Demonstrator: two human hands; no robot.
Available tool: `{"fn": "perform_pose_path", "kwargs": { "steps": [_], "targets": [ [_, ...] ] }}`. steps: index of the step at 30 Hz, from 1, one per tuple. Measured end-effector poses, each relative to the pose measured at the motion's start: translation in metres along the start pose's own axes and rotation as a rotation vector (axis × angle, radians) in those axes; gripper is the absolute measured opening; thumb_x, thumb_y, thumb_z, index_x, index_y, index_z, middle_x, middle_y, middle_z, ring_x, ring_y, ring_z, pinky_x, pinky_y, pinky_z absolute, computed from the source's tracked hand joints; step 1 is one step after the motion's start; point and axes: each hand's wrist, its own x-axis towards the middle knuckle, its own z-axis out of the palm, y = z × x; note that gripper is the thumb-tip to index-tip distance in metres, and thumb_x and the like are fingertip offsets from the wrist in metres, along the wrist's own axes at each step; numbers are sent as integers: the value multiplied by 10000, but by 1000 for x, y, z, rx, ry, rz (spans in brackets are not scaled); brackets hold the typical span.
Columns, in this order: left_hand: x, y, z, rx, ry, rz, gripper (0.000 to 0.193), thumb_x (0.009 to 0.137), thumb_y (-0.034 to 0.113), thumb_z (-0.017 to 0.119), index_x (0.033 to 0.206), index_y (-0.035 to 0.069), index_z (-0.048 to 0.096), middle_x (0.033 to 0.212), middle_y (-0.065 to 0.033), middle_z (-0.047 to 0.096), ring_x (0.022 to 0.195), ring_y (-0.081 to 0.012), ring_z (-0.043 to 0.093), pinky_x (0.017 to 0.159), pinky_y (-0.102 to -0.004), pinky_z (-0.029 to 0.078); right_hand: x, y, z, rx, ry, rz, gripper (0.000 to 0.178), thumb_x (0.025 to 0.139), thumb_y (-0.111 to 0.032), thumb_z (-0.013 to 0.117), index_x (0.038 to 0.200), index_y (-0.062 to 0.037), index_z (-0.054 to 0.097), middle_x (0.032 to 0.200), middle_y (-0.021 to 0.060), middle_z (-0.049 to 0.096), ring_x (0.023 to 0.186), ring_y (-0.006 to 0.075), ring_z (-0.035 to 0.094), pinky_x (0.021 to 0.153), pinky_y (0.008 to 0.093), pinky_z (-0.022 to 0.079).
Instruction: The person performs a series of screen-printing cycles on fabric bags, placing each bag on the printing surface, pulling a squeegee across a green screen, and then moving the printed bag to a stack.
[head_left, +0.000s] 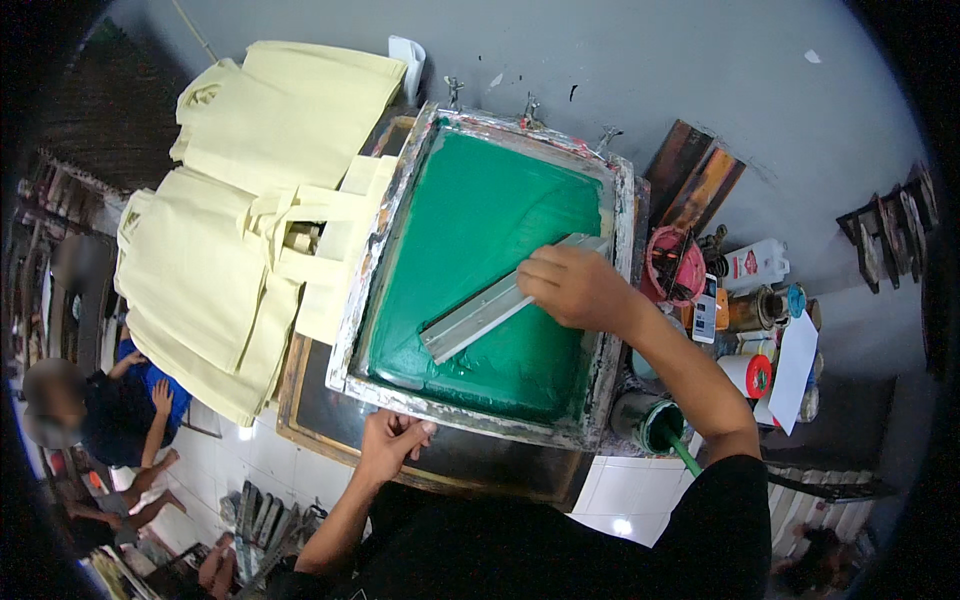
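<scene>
A screen printing frame point(345, 335) with a whitish, paint-smeared border lies before me, its mesh covered in wet green ink point(480, 200). My right hand point(570, 285) is closed around the upper right part of a metal squeegee point(475, 320), which slants across the mesh and touches the ink. At the frame's near left edge, my left hand point(393, 445) has its fingers curled against the border, the fingertips partly hidden. Pale yellow fabric bags point(205, 280) lie stacked to the left, and one bag's end point(335, 290) passes under the frame.
Metal clamps point(530, 110) line the frame's far side. To the right stand a pink tub point(677, 265), a phone point(705, 310), a white bottle point(757, 263), and an ink pot point(648, 425) with a green stick. Another person point(120, 410) sits at the left.
</scene>
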Motion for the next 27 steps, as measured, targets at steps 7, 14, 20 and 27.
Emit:
{"fn": "perform_pose_path", "kwargs": {
  "steps": [7, 14, 20, 27],
  "targets": [
    [0, 4, 0, -20, -33, -11, 167, 929, 119, 750, 881, -22, 675, 665, -56, 641, 503, -80, 536, 450, -236, 401, 9, 93, 4, -68, 77, 278, 225, 934, -270, 678, 998, -59, 630, 912, 128, 654, 887, 337, 643, 760, 448, 528],
    [0, 17, 5, -28, -25, -20, 218, 941, 164, 755, 860, -22, 673, 657, -43, 639, 502, -66, 534, 449, -233, 400, 28, 142, 1, -244, -95, 622, 424, 1002, -461, 557, 1030, -42, 619, 969, 204, 700, 928, 445, 655, 796, 544, 503],
    [2, 15, -5, 43, -111, -27, 252, 968, 203, 719, 825, -2, 677, 634, -25, 627, 493, -69, 535, 453, -245, 404, 45, 110, -2, -355, -247, 917, 533, 1023, -515, 507, 1088, 3, 616, 914, 273, 715, 884, 481, 687, 797, 573, 528],
    [8, 23, -8, 113, -190, -18, 293, 988, 243, 697, 1033, -42, 642, 691, -50, 638, 527, -92, 569, 466, -270, 430, 38, 44, 0, -384, -233, 1163, 536, 1019, -460, 527, 1118, 59, 619, 951, 313, 709, 904, 491, 696, 825, 579, 538]
  ]
}}
